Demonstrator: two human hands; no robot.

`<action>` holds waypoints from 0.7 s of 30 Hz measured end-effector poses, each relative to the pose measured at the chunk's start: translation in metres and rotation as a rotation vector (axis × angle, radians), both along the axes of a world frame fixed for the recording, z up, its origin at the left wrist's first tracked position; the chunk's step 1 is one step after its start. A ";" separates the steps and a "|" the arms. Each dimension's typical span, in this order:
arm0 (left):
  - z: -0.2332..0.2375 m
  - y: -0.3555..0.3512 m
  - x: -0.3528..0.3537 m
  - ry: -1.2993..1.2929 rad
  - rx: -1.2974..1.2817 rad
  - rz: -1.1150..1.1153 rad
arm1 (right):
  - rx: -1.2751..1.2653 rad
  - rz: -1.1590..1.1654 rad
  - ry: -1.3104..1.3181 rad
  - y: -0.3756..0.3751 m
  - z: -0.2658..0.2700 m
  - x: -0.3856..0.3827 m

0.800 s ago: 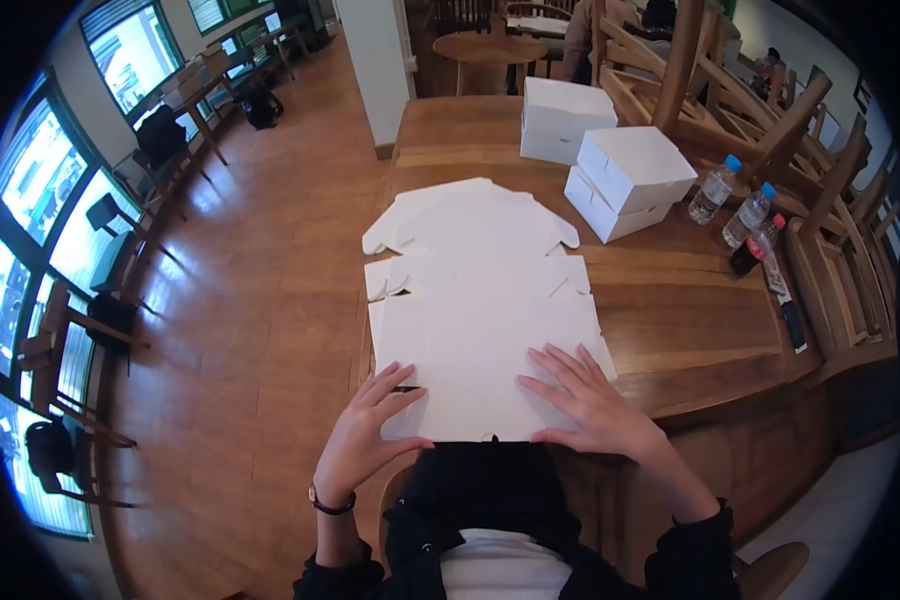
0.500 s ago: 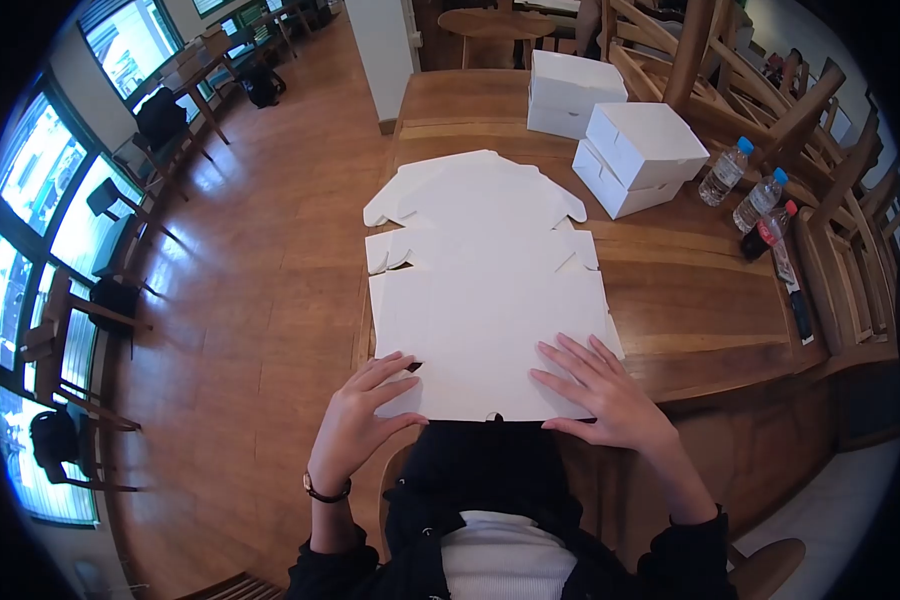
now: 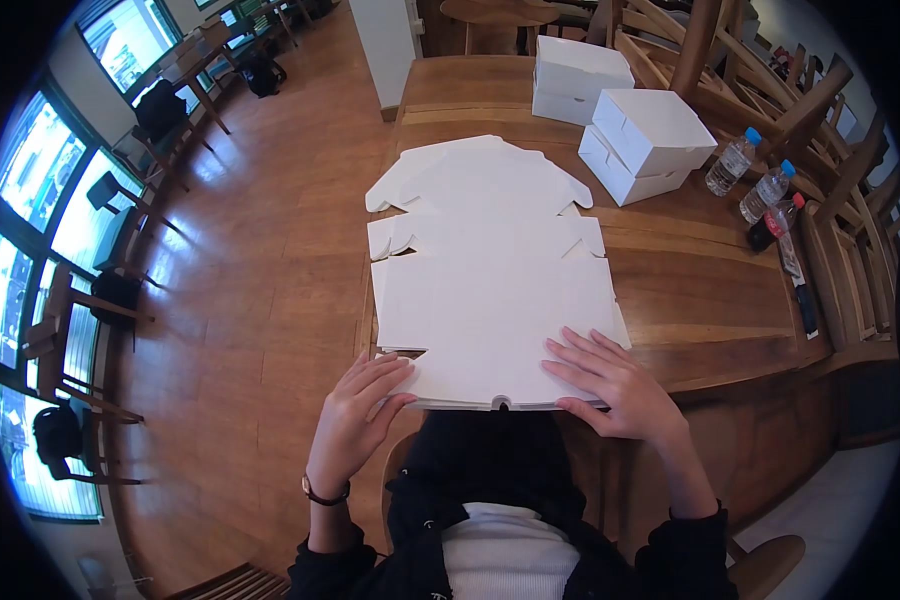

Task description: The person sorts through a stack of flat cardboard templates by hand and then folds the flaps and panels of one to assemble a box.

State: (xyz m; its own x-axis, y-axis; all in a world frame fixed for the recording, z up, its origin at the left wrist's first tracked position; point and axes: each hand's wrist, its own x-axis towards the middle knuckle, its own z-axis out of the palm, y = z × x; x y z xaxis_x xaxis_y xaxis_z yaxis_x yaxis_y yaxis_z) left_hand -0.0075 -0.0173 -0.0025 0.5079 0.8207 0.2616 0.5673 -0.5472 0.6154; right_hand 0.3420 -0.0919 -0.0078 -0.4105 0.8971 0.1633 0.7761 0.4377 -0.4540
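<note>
A stack of flat white box blanks [image 3: 495,290] lies in front of me, with tabs and slots along both sides and a small notch at the near edge. At the near left corner, my left hand [image 3: 360,405] rests with its fingers stretched over the card and its thumb by the front edge. My right hand [image 3: 615,390] lies on the near right corner, fingers spread flat and thumb at the edge. Several layers show along the near edge and the sides.
Two white folded boxes [image 3: 655,140] [image 3: 580,80] stand at the back of the wooden table [image 3: 690,330]. Right of them are two water bottles [image 3: 732,165] [image 3: 765,195], a dark cola bottle [image 3: 773,228] and a black-handled tool [image 3: 805,310]. Wooden chairs [image 3: 850,270] crowd the right side.
The near edge of the stack now shows its layers and notch more plainly. My left thumb has drawn in toward its fingers. The whole view has shifted slightly.
</note>
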 end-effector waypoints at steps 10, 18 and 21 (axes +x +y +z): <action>-0.004 0.000 0.000 -0.007 0.147 -0.014 | 0.160 0.000 0.003 0.003 0.001 -0.003; -0.020 0.010 0.013 0.131 0.670 0.016 | 0.429 -0.009 -0.166 0.000 0.008 -0.005; -0.014 0.014 0.015 0.137 0.726 -0.012 | 0.447 -0.054 -0.242 -0.003 0.007 -0.011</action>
